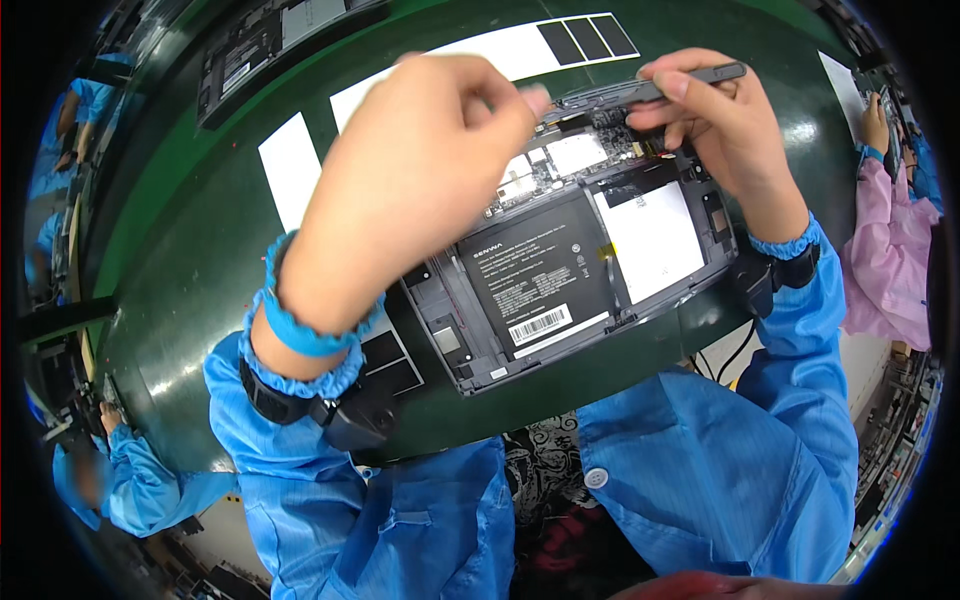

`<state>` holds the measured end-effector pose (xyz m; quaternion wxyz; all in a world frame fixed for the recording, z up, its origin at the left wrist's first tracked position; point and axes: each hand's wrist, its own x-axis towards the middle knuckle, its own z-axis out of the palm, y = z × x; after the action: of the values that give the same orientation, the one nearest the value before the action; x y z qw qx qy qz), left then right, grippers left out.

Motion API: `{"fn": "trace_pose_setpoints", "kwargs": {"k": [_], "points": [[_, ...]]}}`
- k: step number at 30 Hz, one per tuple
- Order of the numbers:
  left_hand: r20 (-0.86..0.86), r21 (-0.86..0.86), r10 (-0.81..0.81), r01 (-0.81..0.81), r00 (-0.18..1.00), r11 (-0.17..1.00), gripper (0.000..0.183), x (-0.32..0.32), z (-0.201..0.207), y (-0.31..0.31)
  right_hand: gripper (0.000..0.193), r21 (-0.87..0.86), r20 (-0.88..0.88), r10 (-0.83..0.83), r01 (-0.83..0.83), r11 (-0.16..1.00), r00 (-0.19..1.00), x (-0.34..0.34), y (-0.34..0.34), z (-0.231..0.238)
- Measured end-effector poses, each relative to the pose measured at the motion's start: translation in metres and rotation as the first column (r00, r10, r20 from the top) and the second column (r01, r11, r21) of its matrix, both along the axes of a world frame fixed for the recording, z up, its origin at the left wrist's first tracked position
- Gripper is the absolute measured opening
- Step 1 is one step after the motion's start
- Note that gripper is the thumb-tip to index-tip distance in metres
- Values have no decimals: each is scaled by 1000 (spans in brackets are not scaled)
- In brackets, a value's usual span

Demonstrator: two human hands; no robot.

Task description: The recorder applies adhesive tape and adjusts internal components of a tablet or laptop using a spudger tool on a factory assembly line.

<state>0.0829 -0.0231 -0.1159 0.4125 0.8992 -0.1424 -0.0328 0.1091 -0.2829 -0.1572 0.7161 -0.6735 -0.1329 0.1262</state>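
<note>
An opened tablet-like device (465, 375) lies in front of me, its inside facing up. A black battery pack (535, 265) fills much of its near part, with a white rectangle (655, 245) to the right. Along the far side runs a circuit board (575, 155). Over the board's far edge, my left hand (440, 130) is closed in a blurred pinch; whatever is between those fingertips is hidden. My right hand (715, 115) grips a long, narrow dark grey tool (715, 73), possibly tweezers, above the far right corner. Its other end points left toward the pinch.
White sheets with black rectangles (588, 40) lie on the green table (200, 290) beyond and left of the device. Another opened device (245, 70) sits at the far left. People in blue (150, 480) and pink (895, 250) work at both sides. Black cables (735, 350) hang near my right sleeve.
</note>
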Motion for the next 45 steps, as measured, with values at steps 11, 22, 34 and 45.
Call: {"fn": "trace_pose_setpoints", "kwargs": {"k": [11,22,34,45], "points": [[-201,11,-14,17,979,1000,24,1,-22,-7,27,-80,-3,-17,17,997,1000,5,4,-14],[-208,93,74,-55,975,994,26,9,-19,-16,23,-119,92,-37,48,992,995,1,13,-14],[-124,183,124,-100,985,978,29,14,-18,-21,22,-157,147,-26,50,986,989,-1,19,-10],[-173,230,114,-73,978,970,29,21,-15,-20,22,-84,100,-39,48,995,994,-2,23,-6]]}}
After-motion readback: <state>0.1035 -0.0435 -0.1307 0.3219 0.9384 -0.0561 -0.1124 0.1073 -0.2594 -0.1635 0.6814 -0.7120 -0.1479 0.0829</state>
